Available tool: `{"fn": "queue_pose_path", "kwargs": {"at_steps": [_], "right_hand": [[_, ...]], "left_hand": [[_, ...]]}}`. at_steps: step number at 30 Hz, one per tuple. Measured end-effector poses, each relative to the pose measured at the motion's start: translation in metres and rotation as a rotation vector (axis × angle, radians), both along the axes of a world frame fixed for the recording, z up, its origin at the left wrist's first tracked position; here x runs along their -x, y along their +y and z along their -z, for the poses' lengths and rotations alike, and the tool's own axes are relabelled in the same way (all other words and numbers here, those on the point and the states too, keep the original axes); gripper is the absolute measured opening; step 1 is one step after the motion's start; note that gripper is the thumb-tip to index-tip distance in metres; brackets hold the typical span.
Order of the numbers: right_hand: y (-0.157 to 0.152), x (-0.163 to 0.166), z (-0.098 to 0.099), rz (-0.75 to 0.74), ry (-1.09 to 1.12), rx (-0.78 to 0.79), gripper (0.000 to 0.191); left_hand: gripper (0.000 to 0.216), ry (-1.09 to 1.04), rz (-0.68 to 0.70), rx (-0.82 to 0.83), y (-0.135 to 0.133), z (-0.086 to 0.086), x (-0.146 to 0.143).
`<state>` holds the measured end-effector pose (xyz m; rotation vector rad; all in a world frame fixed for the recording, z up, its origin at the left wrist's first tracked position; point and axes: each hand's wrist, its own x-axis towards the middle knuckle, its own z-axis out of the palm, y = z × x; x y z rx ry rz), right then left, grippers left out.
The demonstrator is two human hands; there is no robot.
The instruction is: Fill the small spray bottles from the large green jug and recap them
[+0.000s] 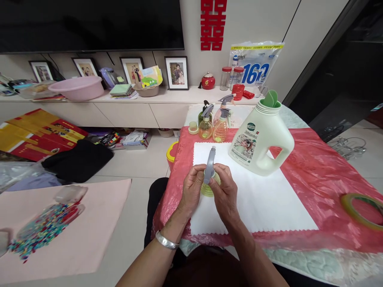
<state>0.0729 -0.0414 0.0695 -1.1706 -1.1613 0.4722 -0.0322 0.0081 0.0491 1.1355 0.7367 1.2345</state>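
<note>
Both of my hands hold a small spray bottle (210,175) with a grey trigger head and yellowish liquid, over a white cloth (263,199). My left hand (192,190) wraps its left side with the thumb near the grey head. My right hand (225,191) grips the bottle's right side, fingers closed round it. A large pale green detergent jug (259,137) with its cap off stands just beyond my right hand. Three more small spray bottles (214,121) stand behind it at the far edge of the table.
A red plastic sheet (323,171) covers the table, with a tape roll (360,207) at the right. A small lid (193,127) lies by the bottles. On the floor to the left lie a pink mat (98,223), coloured beads (42,231) and a black cloth (77,159).
</note>
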Motion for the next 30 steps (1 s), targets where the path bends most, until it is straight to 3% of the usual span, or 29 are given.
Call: {"fn": "queue_pose_path", "kwargs": {"at_steps": [8, 13, 16, 19, 23, 25, 30], "right_hand": [[-0.001, 0.004, 0.001, 0.041, -0.105, 0.073, 0.040], [-0.005, -0.007, 0.005, 0.019, -0.053, 0.127, 0.038], [-0.013, -0.021, 0.003, -0.019, 0.025, 0.132, 0.044], [-0.022, -0.039, -0.009, -0.137, 0.103, 0.115, 0.049], [-0.030, -0.059, -0.035, -0.391, 0.223, 0.060, 0.052], [-0.033, -0.064, -0.046, -0.476, 0.287, 0.018, 0.053], [-0.044, -0.059, -0.060, -0.305, 0.204, 0.060, 0.042]], "left_hand": [[0.040, 0.024, 0.083, 0.093, -0.004, 0.003, 0.009], [0.047, 0.180, 0.053, 0.132, -0.011, 0.006, 0.021], [0.055, 0.212, 0.076, 0.240, -0.018, 0.004, 0.026], [0.063, 0.068, 0.191, 0.373, -0.025, -0.007, 0.027], [0.071, -0.206, 0.499, 0.501, -0.034, -0.030, 0.024], [0.073, -0.282, 0.584, 0.507, -0.038, -0.039, 0.018], [0.076, -0.386, 0.503, 0.414, -0.047, -0.045, -0.001]]}}
